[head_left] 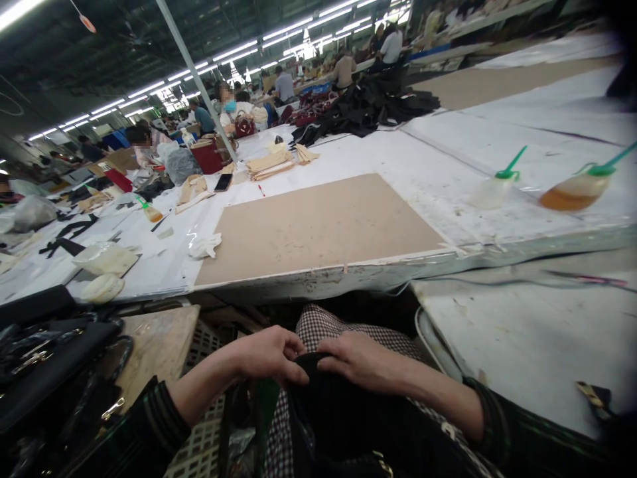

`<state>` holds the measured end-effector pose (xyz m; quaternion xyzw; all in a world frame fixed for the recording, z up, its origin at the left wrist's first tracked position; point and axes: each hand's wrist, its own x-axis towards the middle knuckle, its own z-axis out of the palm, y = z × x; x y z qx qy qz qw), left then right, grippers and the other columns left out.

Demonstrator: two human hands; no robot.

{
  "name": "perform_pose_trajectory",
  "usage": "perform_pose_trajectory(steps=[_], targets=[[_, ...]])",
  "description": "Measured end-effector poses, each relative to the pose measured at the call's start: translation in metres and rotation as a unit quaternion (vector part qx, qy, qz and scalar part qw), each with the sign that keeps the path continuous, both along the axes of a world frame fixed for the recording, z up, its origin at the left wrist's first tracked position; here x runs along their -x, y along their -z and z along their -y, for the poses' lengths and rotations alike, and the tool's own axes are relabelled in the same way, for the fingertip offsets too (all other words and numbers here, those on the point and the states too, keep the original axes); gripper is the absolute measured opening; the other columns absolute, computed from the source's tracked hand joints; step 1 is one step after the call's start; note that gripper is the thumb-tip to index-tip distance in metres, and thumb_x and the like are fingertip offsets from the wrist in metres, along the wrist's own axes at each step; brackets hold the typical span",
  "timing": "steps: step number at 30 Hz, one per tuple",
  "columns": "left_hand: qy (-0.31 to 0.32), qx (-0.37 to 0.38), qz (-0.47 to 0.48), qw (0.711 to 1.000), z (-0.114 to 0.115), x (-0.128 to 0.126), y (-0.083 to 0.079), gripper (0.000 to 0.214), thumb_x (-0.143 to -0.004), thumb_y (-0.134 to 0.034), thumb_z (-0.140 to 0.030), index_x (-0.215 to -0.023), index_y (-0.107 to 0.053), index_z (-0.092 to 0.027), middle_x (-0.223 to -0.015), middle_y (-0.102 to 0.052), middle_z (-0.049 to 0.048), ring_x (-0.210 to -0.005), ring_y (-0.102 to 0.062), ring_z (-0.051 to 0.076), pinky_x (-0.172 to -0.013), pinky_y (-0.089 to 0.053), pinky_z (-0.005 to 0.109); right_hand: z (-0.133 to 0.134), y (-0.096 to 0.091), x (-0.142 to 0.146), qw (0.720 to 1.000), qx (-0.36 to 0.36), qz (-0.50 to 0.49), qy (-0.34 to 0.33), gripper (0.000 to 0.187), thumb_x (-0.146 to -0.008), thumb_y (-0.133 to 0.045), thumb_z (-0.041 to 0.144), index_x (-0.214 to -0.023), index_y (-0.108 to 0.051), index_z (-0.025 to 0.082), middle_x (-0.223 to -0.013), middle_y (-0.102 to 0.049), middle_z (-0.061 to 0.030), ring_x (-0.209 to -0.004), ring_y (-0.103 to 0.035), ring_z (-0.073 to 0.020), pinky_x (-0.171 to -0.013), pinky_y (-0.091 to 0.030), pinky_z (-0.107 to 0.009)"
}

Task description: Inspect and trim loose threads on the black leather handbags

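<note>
Both hands pinch the top edge of a black bag (343, 425) down in the lap (checked fabric underneath): left hand (271, 355) and right hand (363, 362) side by side, below the brown board (318, 226).

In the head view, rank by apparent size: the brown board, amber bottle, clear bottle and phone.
1. brown board, by far the largest.
2. amber bottle and clear bottle: they look about alike, so not ranked.
3. phone: looks smallest, but it lies farther off, so unsure.
</note>
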<state>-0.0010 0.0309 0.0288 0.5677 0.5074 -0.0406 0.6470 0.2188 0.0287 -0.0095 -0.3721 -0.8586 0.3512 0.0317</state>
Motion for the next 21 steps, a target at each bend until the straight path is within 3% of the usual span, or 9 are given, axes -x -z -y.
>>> perform_pose_trajectory(steps=[4,7,11,13,18,21], targets=[[-0.019,0.036,0.066,0.997,-0.01,-0.001,0.0,0.033,-0.061,-0.076,-0.02,-0.093,-0.068,-0.014,-0.077,-0.067,-0.0006,-0.063,-0.055,0.011,-0.061,-0.043,0.022,-0.011,-0.022,-0.008,0.999,-0.039,0.029,-0.016,0.021,-0.094,-0.058,0.036,-0.09,-0.072,0.021,-0.078,-0.071,-0.0045,-0.075,-0.064,-0.0222,-0.058,-0.03,-0.027],[-0.01,0.037,0.084,0.996,-0.01,-0.007,0.006,0.033,-0.063,-0.074,-0.02,-0.096,-0.068,-0.015,-0.081,-0.068,-0.0003,-0.065,-0.055,0.012,-0.063,-0.043,0.023,-0.014,-0.023,-0.014,0.998,-0.041,0.041,-0.025,0.019,-0.092,-0.06,0.036,-0.087,-0.072,0.021,-0.076,-0.07,-0.0039,-0.074,-0.063,-0.0218,-0.056,-0.027,-0.027],[0.041,-0.101,0.011,0.994,0.001,-0.016,0.016,0.018,-0.076,-0.064,-0.027,-0.087,-0.07,-0.014,-0.066,-0.056,-0.0037,-0.059,-0.043,0.01,-0.052,-0.031,0.02,-0.011,-0.003,-0.017,1.0,-0.01,0.011,-0.021,0.02,-0.092,-0.059,0.034,-0.086,-0.071,0.019,-0.074,-0.068,-0.0029,-0.069,-0.06,-0.0189,-0.056,-0.028,-0.026],[0.058,-0.154,-0.018,0.986,0.007,-0.02,0.019,0.022,-0.082,-0.058,-0.031,-0.082,-0.07,-0.013,-0.064,-0.051,-0.0035,-0.06,-0.041,0.011,-0.051,-0.028,0.02,-0.009,0.004,-0.02,0.999,0.017,-0.024,-0.034,0.021,-0.093,-0.057,0.032,-0.085,-0.07,0.018,-0.073,-0.067,-0.0019,-0.067,-0.058,-0.0165,-0.057,-0.03,-0.025],[0.079,-0.192,-0.035,0.978,0.012,-0.025,0.02,0.028,-0.087,-0.053,-0.032,-0.079,-0.071,-0.013,-0.063,-0.051,-0.0029,-0.061,-0.043,0.011,-0.051,-0.03,0.02,-0.007,0.004,-0.028,0.995,0.037,-0.068,-0.065,0.02,-0.091,-0.051,0.023,-0.085,-0.069,0.016,-0.071,-0.064,-0.0011,-0.061,-0.053,-0.0137,-0.056,-0.032,-0.023],[0.08,-0.221,-0.036,0.971,0.012,-0.028,0.02,0.023,-0.086,-0.056,-0.03,-0.093,-0.074,-0.018,-0.07,-0.06,-0.0025,-0.066,-0.05,0.013,-0.055,-0.033,0.019,-0.006,0.003,-0.029,0.996,0.026,-0.065,-0.053,0.02,-0.089,-0.051,0.022,-0.087,-0.07,0.016,-0.069,-0.065,-0.0009,-0.059,-0.052,-0.0135,-0.055,-0.031,-0.023]])
